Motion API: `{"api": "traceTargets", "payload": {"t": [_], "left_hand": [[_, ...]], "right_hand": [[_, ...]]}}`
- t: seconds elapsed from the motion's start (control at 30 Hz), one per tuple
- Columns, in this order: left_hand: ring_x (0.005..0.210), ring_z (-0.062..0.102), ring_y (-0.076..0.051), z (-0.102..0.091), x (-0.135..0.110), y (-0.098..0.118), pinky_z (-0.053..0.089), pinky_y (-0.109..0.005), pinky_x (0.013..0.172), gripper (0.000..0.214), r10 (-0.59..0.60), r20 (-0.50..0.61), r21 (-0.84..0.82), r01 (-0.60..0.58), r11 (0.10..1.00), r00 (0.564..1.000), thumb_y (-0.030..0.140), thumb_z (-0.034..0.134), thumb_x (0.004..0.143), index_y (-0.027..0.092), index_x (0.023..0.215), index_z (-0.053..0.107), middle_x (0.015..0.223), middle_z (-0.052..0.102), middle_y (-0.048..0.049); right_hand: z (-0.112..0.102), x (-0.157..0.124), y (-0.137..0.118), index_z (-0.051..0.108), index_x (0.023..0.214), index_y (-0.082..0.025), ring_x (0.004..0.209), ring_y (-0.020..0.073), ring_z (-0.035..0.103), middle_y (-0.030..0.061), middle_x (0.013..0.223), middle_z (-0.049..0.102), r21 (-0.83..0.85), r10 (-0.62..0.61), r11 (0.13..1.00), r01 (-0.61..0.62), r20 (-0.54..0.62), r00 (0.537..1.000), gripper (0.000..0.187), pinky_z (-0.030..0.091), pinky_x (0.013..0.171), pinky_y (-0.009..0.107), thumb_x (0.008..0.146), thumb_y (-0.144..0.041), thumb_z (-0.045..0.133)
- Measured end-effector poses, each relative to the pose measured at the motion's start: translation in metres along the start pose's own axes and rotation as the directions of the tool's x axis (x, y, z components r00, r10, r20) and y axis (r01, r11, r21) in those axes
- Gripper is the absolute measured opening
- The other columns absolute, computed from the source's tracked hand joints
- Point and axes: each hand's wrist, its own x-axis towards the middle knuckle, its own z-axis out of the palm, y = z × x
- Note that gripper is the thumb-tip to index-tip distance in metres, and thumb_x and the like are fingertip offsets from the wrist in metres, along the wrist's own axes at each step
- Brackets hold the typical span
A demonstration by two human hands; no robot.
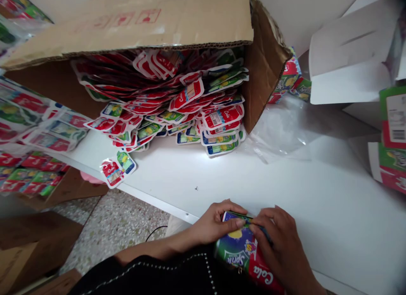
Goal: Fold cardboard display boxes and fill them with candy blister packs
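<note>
Near the table's front edge, a printed candy box (236, 246) in green, red and purple, marked Sprite and Cola, is held against my body. My left hand (218, 221) grips its left side, thumb on the printed face. On the other side, my right hand (275, 236) is wrapped around the box, its fingertips at the top edge where the flap lies. Whether that flap is fully closed cannot be made out. A large cardboard carton (152, 22) lies on its side beyond my hands, with many red and green candy packets (190, 98) spilling from its mouth.
Two joined packets (118, 168) lie at the white table's (177, 176) left edge. Clear plastic film (282, 132) is right of the carton. White box card (352, 54) and more printed boxes (393, 138) stand at the right. Filled cartons (34, 172) sit lower left.
</note>
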Motion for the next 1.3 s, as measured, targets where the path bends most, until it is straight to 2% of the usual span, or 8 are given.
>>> {"api": "traceTargets", "payload": {"t": [0.13, 0.3, 0.47, 0.73, 0.87, 0.97, 1.13, 1.3], "left_hand": [[0.103, 0.058, -0.022, 0.003, 0.001, 0.004, 0.039, -0.042, 0.098, 0.029, 0.056, -0.065, 0.118, -0.048, 0.992, 0.996, 0.041, 0.052, 0.09, 0.023, 0.105, 0.07, 0.103, 0.067, -0.0073], [0.106, 0.057, -0.02, 0.008, 0.002, 0.002, 0.032, -0.042, 0.105, 0.025, 0.058, -0.079, 0.092, -0.051, 0.994, 0.995, 0.037, 0.051, 0.091, 0.024, 0.102, 0.07, 0.106, 0.067, -0.0051], [0.104, 0.058, -0.022, 0.016, 0.0, -0.003, 0.042, -0.041, 0.097, 0.03, 0.031, -0.181, 0.081, -0.017, 0.997, 0.983, 0.041, 0.055, 0.088, 0.021, 0.108, 0.064, 0.11, 0.063, -0.0068], [0.13, 0.04, -0.029, 0.019, -0.035, -0.014, 0.035, -0.045, 0.106, 0.075, -0.086, -0.181, -0.012, 0.085, 0.996, 0.98, 0.051, 0.053, 0.086, 0.03, 0.147, 0.015, 0.152, 0.026, -0.0068], [0.113, 0.056, -0.03, 0.013, -0.02, -0.016, 0.044, -0.047, 0.097, 0.075, -0.121, -0.236, -0.123, 0.093, 0.988, 0.964, 0.056, 0.052, 0.085, 0.026, 0.147, 0.022, 0.136, 0.051, -0.0095], [0.107, 0.06, -0.03, 0.005, 0.003, -0.008, 0.044, -0.047, 0.095, 0.073, -0.047, -0.259, -0.105, 0.021, 0.994, 0.965, 0.055, 0.055, 0.083, 0.022, 0.144, 0.031, 0.126, 0.059, -0.0103], [0.115, 0.056, -0.031, 0.002, 0.018, -0.001, 0.042, -0.046, 0.099, 0.07, 0.001, -0.269, -0.009, -0.004, 1.0, 0.963, 0.051, 0.051, 0.086, 0.019, 0.145, 0.029, 0.134, 0.053, -0.0112], [0.133, 0.037, -0.032, 0.009, 0.017, -0.008, 0.025, -0.045, 0.112, 0.074, 0.16, -0.38, 0.267, -0.057, 0.962, 0.911, 0.056, 0.048, 0.087, 0.011, 0.144, 0.031, 0.145, 0.04, -0.0154]], "right_hand": [[0.01, -0.005, -0.001, 0.053, 0.106, -0.022, 0.102, 0.0262, 0.052, 0.0077, 0.107, 0.058, 0.118, 0.331, 0.941, -0.318, -0.119, 0.936, 0.037, 0.043, 0.089, 0.045, 0.078, -0.045, 0.062], [0.007, -0.019, -0.002, 0.051, 0.122, -0.026, 0.112, 0.0212, 0.055, 0.0049, 0.126, 0.056, 0.45, 0.584, 0.703, -0.55, 0.076, 0.808, 0.038, 0.048, 0.089, 0.033, 0.091, -0.047, 0.041], [0.009, -0.02, -0.003, 0.062, 0.101, -0.024, 0.096, 0.0202, 0.063, 0.0043, 0.112, 0.066, 0.568, 0.664, 0.559, -0.604, 0.129, 0.736, 0.036, 0.051, 0.08, 0.029, 0.089, -0.052, 0.042], [0.016, -0.025, -0.007, 0.055, 0.121, -0.024, 0.095, 0.0218, 0.064, 0.0058, 0.113, 0.067, 0.581, 0.737, 0.531, -0.617, 0.043, 0.674, 0.05, 0.052, 0.075, 0.031, 0.085, -0.058, 0.046], [0.024, -0.007, -0.004, 0.054, 0.124, -0.021, 0.095, 0.0226, 0.065, 0.0084, 0.11, 0.069, 0.686, 0.731, 0.532, -0.496, -0.078, 0.677, 0.054, 0.051, 0.078, 0.034, 0.087, -0.059, 0.042], [0.024, 0.01, 0.007, 0.053, 0.125, -0.02, 0.105, 0.0238, 0.061, 0.0108, 0.118, 0.065, 0.719, 0.668, 0.576, -0.389, -0.14, 0.731, 0.058, 0.047, 0.089, 0.038, 0.087, -0.062, 0.038], [0.025, -0.003, 0.007, 0.024, 0.147, -0.025, 0.136, 0.0218, 0.033, 0.0066, 0.151, 0.03, 0.598, 0.623, 0.652, -0.465, -0.075, 0.778, 0.071, 0.033, 0.109, 0.037, 0.088, -0.063, 0.034], [0.037, -0.022, -0.007, 0.005, 0.15, -0.011, 0.141, 0.026, 0.02, 0.0151, 0.154, 0.018, 0.385, 0.565, 0.796, -0.468, -0.194, 0.802, 0.083, 0.019, 0.114, 0.044, 0.089, -0.062, 0.029]]}}
